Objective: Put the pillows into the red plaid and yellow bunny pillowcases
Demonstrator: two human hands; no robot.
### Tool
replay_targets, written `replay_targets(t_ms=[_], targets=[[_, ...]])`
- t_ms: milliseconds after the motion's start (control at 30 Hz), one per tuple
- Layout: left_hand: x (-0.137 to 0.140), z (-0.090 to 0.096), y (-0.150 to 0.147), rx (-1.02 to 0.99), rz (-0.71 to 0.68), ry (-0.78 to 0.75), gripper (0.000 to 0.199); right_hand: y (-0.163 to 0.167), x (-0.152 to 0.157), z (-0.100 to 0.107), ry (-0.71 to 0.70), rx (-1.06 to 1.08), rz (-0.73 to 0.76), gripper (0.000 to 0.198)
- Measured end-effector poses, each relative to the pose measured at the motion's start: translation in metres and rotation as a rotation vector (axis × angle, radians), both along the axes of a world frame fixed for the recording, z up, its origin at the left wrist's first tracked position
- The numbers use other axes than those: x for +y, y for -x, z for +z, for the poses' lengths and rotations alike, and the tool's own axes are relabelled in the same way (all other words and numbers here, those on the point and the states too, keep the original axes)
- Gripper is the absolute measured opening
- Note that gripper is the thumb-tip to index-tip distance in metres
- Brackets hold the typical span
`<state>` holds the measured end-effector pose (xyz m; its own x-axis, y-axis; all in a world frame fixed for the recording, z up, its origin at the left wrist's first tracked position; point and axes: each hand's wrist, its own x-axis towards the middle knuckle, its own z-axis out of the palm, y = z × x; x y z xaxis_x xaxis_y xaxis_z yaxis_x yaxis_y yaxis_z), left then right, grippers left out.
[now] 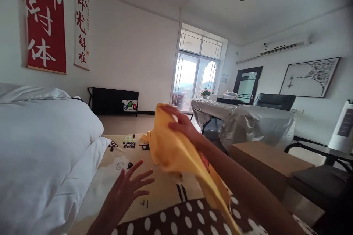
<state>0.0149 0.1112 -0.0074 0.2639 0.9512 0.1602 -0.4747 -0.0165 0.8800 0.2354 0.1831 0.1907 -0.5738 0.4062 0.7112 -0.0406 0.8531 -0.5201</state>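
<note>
Right hand [183,123] at frame centre, fingers closed on the upper edge of the yellow cloth [171,143], gripping it. Cloth is lifted there, folded and loose, and runs down from my fingers toward the bottom edge of the frame, right of centre, alongside my right forearm. A bit of red shows between cloth and forearm; can't tell what it is.

Left hand [129,185] at lower left of centre: open, fingers spread, holding nothing. It's over the patterned sheet [102,180], apart from the yellow cloth. Can't tell if it touches the sheet.

Sheet fills the lower middle: cream with small dark drawings, then a brown band with white dots along the bottom. White quilt [55,132] is bunched up at the left of the frame, its edge lying against the sheet.

Right side: cardboard box [273,157] just beyond my right forearm, dark-seated chair [317,180] beside it at lower right. Behind the box, a tabletop [259,115] draped in clear plastic, black office chair [275,100] at its far side. Potted plant [205,92] near the glass door [189,77], mid-frame. Black panel [110,100] stands by the wall, left of centre. Red scroll [45,25] hangs upper left.
</note>
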Motion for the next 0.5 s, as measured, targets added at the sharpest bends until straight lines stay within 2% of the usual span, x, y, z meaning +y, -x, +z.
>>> replay_targets(t_ms=[67,133,233,300,367,433,500], targets=[[-0.006,0.004,-0.001,-0.212,-0.053,0.084,0.087,0.009,-0.018,-0.048,-0.026,-0.179,0.014,0.057],[-0.009,0.004,-0.002,-0.322,-0.034,0.127,0.079,0.020,-0.037,-0.101,-0.052,-0.366,-0.014,0.067],[-0.009,-0.002,-0.002,-0.250,0.074,0.155,0.071,0.031,-0.063,-0.165,-0.080,-0.579,-0.026,0.080],[-0.007,-0.008,-0.004,-0.078,0.144,0.149,0.067,0.031,-0.073,-0.186,-0.096,-0.637,0.030,0.081],[-0.004,-0.014,-0.007,0.119,0.216,0.092,0.057,0.026,-0.071,-0.191,-0.078,-0.634,0.144,0.074],[-0.001,-0.020,-0.012,0.295,0.273,0.027,0.046,0.016,-0.058,-0.190,0.022,-0.595,0.242,0.058],[0.002,-0.023,-0.016,0.470,0.329,-0.040,0.038,0.003,-0.034,-0.195,0.207,-0.517,0.217,0.044]])
